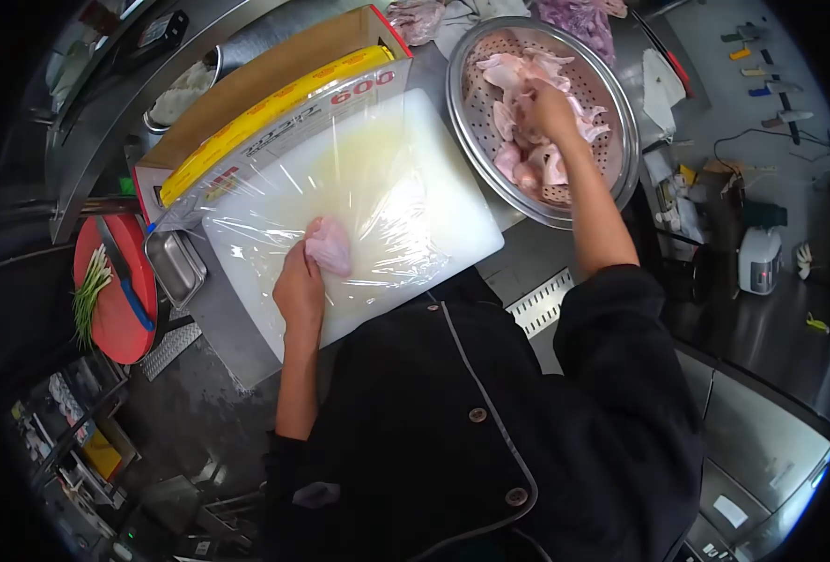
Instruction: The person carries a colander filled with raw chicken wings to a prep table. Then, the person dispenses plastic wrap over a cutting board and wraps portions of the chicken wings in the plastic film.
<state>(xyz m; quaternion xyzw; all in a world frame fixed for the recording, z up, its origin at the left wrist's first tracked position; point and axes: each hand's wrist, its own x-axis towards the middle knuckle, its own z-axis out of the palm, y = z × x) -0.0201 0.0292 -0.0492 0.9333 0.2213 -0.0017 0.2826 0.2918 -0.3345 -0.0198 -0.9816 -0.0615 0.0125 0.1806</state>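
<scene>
My left hand [299, 292] is closed on a piece of raw chicken [328, 247], held at the lower part of a sheet of cling film [391, 206]. That clear, wrinkled film runs from its long box [274, 140] across a white cutting board [476, 234]. At the upper right, my right hand [548, 114] reaches into a perforated metal colander [476, 122] of raw chicken wings [508, 73]. Its fingers are bent and pressed on a wing among the pile; the fingertips are partly hidden.
Left of the board stand a small steel container [175, 267] and a round red cutting board [106, 309] with a blue-handled knife [126, 276] and green onions [89, 295]. Behind the box is a metal bowl [216, 66]. Plastic bags [579, 26] lie beyond the colander.
</scene>
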